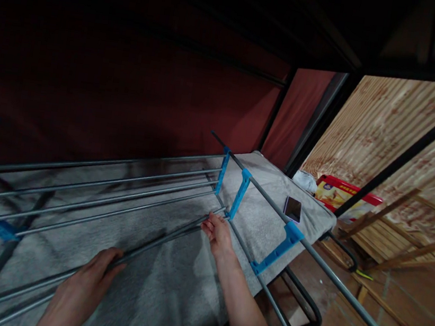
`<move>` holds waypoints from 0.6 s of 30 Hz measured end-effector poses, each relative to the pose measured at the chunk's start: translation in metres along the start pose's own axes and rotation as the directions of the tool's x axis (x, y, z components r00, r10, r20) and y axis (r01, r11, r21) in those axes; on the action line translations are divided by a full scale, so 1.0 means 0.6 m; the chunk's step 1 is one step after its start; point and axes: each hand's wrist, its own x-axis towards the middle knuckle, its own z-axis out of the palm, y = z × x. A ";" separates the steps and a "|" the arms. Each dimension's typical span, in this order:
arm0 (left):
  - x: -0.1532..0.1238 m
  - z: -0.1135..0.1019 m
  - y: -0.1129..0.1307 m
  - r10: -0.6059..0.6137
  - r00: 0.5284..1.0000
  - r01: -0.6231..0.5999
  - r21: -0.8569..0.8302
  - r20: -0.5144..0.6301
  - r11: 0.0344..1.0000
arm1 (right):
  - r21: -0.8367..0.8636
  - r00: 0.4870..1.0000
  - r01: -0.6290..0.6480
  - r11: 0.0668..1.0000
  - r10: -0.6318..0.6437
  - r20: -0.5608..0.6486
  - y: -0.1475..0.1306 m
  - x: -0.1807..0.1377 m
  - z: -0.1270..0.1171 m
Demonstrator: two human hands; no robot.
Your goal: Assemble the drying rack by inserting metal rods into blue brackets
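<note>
A metal rack of thin grey rods and blue plastic brackets lies across a bed covered with a grey blanket. My left hand is wrapped round a pair of loose grey rods near their lower end. My right hand pinches the far end of the same rods, close to a blue bracket. A long grey pole with further blue brackets runs along the bed's right edge.
A dark phone lies on the blanket near the bed's far corner. Beyond it stand a red and yellow box and a white bundle. Wooden slats lie on the brown floor at the right. A dark upper bunk hangs overhead.
</note>
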 end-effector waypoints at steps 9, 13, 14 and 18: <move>0.002 -0.002 0.012 0.023 0.999 -0.023 -0.001 0.032 1.000 | -0.001 0.999 0.003 1.000 -0.003 -0.051 -0.005 0.004 -0.002; 0.005 0.004 0.010 0.026 0.997 -0.027 0.015 0.068 1.000 | 0.018 0.998 -0.005 1.000 0.006 -0.063 -0.009 0.005 -0.001; 0.005 0.006 0.009 0.031 0.997 -0.032 0.020 0.067 0.999 | 0.025 0.998 -0.011 1.000 0.013 -0.056 -0.010 0.005 -0.001; 0.005 0.014 0.003 0.034 0.998 -0.035 0.021 0.057 0.999 | 0.041 0.998 -0.033 0.999 0.034 -0.046 -0.012 0.005 -0.003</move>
